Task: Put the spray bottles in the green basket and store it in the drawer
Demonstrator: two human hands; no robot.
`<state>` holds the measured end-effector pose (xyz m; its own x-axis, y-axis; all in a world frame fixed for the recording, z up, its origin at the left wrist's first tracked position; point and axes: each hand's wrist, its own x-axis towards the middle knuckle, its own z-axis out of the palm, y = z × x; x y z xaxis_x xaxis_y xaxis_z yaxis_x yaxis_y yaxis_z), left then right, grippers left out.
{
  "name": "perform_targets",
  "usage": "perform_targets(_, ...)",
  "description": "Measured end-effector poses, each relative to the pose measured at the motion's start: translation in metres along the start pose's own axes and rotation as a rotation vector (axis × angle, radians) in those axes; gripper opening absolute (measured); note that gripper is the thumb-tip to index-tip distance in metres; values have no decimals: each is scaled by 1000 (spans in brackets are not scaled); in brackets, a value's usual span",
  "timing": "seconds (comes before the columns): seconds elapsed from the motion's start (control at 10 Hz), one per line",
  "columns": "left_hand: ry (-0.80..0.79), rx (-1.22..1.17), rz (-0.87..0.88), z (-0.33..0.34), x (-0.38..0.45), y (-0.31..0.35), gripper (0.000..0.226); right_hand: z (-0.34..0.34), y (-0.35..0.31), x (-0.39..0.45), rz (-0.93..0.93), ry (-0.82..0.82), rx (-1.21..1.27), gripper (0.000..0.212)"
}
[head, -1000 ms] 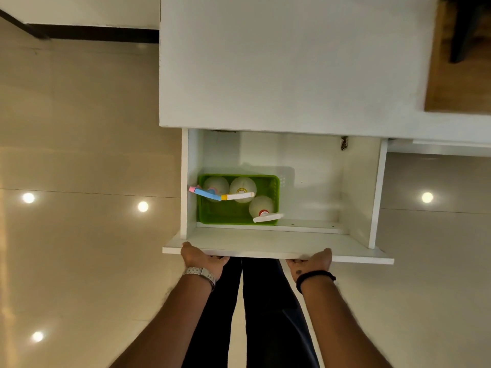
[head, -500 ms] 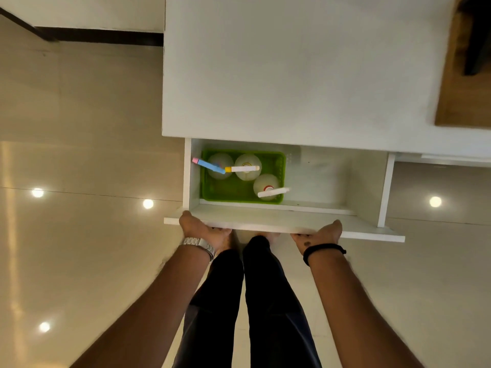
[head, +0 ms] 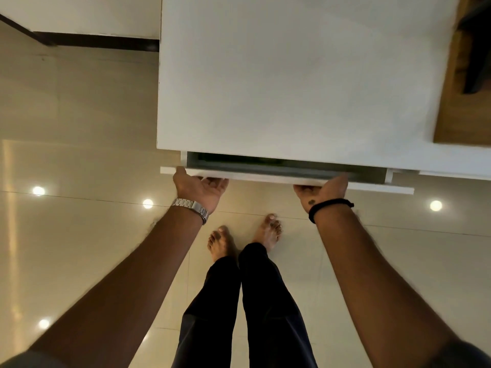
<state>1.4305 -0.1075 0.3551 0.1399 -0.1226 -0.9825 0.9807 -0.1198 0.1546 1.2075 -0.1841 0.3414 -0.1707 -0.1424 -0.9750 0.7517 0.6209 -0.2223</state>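
The white drawer (head: 265,177) is pushed almost fully under the white cabinet top (head: 292,75), leaving only a narrow dark gap. Inside the gap a thin dark-green strip of the green basket (head: 239,158) shows; the spray bottles are hidden. My left hand (head: 199,188) holds the left end of the drawer front, thumb on its top edge and fingers below. My right hand (head: 322,188) holds the front further right in the same way.
I stand barefoot (head: 268,229) on glossy beige floor tiles (head: 79,235) close to the cabinet. A brown wooden surface (head: 451,102) with a dark object lies at the far right. A dark skirting line (head: 93,42) runs at the far left.
Both hands have pushed the drawer in from wide open to nearly shut. The basket and bottles have slid under the cabinet top and out of sight.
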Motion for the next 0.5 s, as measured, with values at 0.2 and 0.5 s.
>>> perform_targets(0.2,-49,65,126,22,5,11,72,24,-14,3,-79,-82,-31,61)
perform_targets(0.5,9,627,238,8,-8,6,68,11,5,-9,-166,-93,-439,48)
